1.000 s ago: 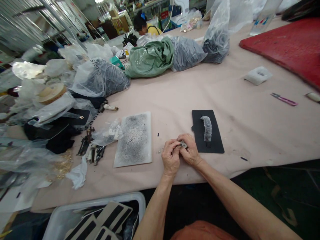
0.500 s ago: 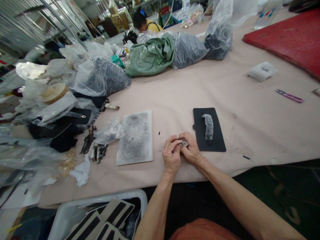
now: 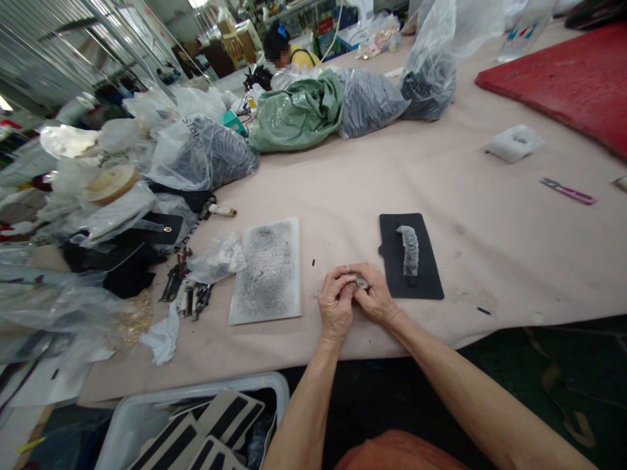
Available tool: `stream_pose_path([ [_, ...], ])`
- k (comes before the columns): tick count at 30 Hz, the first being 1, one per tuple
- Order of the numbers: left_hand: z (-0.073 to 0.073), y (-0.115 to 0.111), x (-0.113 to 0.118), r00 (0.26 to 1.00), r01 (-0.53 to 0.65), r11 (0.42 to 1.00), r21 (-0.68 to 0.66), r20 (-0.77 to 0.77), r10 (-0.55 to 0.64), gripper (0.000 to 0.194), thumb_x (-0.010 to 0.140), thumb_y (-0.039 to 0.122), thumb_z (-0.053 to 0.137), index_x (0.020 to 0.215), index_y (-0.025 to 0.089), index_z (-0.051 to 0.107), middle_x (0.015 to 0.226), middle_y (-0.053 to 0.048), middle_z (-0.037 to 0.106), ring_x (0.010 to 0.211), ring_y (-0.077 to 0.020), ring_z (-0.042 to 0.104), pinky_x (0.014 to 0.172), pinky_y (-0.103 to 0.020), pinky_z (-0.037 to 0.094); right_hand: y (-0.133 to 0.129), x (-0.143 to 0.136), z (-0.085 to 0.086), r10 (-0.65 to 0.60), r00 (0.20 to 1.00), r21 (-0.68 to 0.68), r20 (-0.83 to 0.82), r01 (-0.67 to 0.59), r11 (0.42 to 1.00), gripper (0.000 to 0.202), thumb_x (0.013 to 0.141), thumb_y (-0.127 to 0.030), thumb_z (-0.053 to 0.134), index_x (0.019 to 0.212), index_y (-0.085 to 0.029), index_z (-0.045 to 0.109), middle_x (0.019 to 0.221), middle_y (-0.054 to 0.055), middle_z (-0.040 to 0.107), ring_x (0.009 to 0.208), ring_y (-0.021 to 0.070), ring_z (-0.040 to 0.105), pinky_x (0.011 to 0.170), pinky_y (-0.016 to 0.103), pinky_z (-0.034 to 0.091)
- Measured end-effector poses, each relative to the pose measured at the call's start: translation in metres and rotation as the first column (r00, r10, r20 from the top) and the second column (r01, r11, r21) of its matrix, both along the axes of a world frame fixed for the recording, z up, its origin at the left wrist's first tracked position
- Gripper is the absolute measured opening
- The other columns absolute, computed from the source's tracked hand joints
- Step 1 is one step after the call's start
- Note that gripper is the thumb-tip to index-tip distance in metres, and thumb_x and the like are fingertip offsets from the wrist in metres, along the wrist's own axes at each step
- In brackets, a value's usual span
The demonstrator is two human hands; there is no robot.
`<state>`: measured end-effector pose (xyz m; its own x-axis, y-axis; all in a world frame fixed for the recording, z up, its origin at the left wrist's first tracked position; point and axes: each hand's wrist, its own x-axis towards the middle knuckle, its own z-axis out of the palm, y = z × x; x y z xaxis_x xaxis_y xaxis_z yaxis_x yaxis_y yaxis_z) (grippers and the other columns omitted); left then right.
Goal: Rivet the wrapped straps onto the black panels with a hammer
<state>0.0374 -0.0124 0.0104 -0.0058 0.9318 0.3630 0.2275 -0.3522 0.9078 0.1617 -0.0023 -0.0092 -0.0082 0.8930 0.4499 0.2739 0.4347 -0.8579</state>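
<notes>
My left hand point(image 3: 336, 303) and my right hand point(image 3: 377, 297) meet near the table's front edge, fingers closed together. Between them shows a small round greyish-silver piece point(image 3: 361, 282), too small to make out its kind; both hands seem to grip it. Just right of my right hand lies a flat black panel point(image 3: 426, 261) with a small tab on its left edge. A handle-like strip wrapped in clear plastic point(image 3: 410, 251) runs along its middle. To the left of my left hand is a whitish board point(image 3: 267, 274) with dark speckles.
A plastic bag point(image 3: 218, 258) touches the board, with metal tools point(image 3: 189, 297) beside it. Stuffed bags point(image 3: 298, 114) line the far side. Pink-handled snips point(image 3: 568, 190) and a red board point(image 3: 563, 81) are at right. A bin point(image 3: 281, 391) of panels stands below. A person point(image 3: 301, 55) sits beyond.
Both hands stay together around the small round piece, with barely any finger movement. The whole view has shifted very slightly.
</notes>
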Motion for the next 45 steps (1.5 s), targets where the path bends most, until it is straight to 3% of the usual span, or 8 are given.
stream_pose_path([
  [9,-0.002,-0.004,-0.005,0.998,0.006,0.996,-0.090,0.064,0.000,0.015,0.089,0.019,0.062,0.094,0.023,0.076,0.119,-0.006,0.070,0.115,-0.0187,0.064,0.106,-0.037,0.050,-0.003,-0.001,0.001,0.019,0.999,-0.032,0.027,-0.018,0.999,0.022,0.081,-0.025,0.056,0.101,-0.023,0.065,0.102,0.005,0.070,0.096,0.0234,0.062,0.089,0.043,0.044],
  [14,0.001,-0.004,-0.004,0.993,-0.001,0.991,-0.134,0.120,0.017,0.017,0.087,0.017,0.063,0.093,0.022,0.077,0.117,-0.006,0.070,0.113,-0.0192,0.065,0.106,-0.039,0.050,0.000,0.000,-0.006,0.021,0.998,-0.082,0.066,-0.016,0.997,0.028,0.080,-0.027,0.059,0.106,-0.023,0.066,0.107,0.006,0.072,0.099,0.0245,0.064,0.092,0.044,0.047],
  [17,0.008,-0.011,-0.003,0.988,-0.022,0.983,-0.182,0.147,0.050,0.018,0.084,0.015,0.064,0.092,0.022,0.078,0.123,-0.007,0.069,0.117,-0.0202,0.064,0.110,-0.040,0.049,-0.004,0.003,-0.007,0.096,0.990,-0.096,0.100,-0.087,0.992,0.032,0.082,-0.034,0.060,0.112,-0.024,0.066,0.111,0.006,0.072,0.101,0.0252,0.065,0.093,0.044,0.050],
  [26,0.006,-0.021,-0.010,0.949,-0.022,0.976,-0.217,0.301,0.089,0.020,0.077,0.019,0.076,0.096,0.025,0.081,0.130,-0.005,0.069,0.123,-0.0208,0.063,0.110,-0.035,0.049,0.006,0.013,-0.036,0.206,0.935,-0.238,0.289,-0.138,0.961,0.039,0.075,-0.052,0.061,0.105,-0.028,0.071,0.103,0.005,0.076,0.095,0.0297,0.071,0.083,0.041,0.058],
  [32,0.014,-0.032,-0.030,0.910,-0.055,0.966,-0.251,0.386,0.152,0.022,0.075,0.020,0.077,0.095,0.029,0.081,0.126,-0.005,0.070,0.120,-0.0211,0.064,0.109,-0.034,0.049,-0.002,-0.013,-0.012,0.249,0.948,-0.343,0.196,-0.172,0.923,0.037,0.067,-0.052,0.068,0.096,-0.031,0.072,0.090,0.006,0.076,0.082,0.0287,0.071,0.087,0.041,0.058],
  [35,0.016,-0.034,-0.043,0.905,-0.101,0.960,-0.262,0.376,0.198,0.022,0.075,0.020,0.076,0.095,0.028,0.081,0.122,-0.005,0.072,0.117,-0.0214,0.065,0.108,-0.036,0.049,-0.004,-0.031,-0.004,0.265,0.951,-0.378,0.161,-0.189,0.906,0.034,0.066,-0.051,0.069,0.094,-0.032,0.072,0.086,0.005,0.075,0.077,0.0281,0.069,0.080,0.040,0.058],
  [39,0.022,-0.037,-0.063,0.927,-0.156,0.962,-0.222,0.304,0.220,0.025,0.078,0.014,0.070,0.099,0.024,0.080,0.118,-0.007,0.073,0.112,-0.0208,0.067,0.106,-0.035,0.050,-0.003,-0.052,0.003,0.335,0.932,-0.375,0.137,-0.264,0.888,0.032,0.073,-0.049,0.066,0.098,-0.029,0.071,0.087,0.005,0.074,0.075,0.0256,0.068,0.070,0.036,0.056],
  [45,0.026,-0.042,-0.095,0.971,-0.204,0.974,-0.102,0.108,0.214,0.021,0.086,0.014,0.061,0.098,0.020,0.078,0.111,-0.007,0.074,0.106,-0.0187,0.068,0.102,-0.035,0.053,-0.004,-0.078,0.015,0.433,0.891,-0.270,0.136,-0.387,0.881,0.024,0.083,-0.034,0.060,0.103,-0.023,0.068,0.099,0.004,0.072,0.088,0.0216,0.066,0.079,0.033,0.053],
])
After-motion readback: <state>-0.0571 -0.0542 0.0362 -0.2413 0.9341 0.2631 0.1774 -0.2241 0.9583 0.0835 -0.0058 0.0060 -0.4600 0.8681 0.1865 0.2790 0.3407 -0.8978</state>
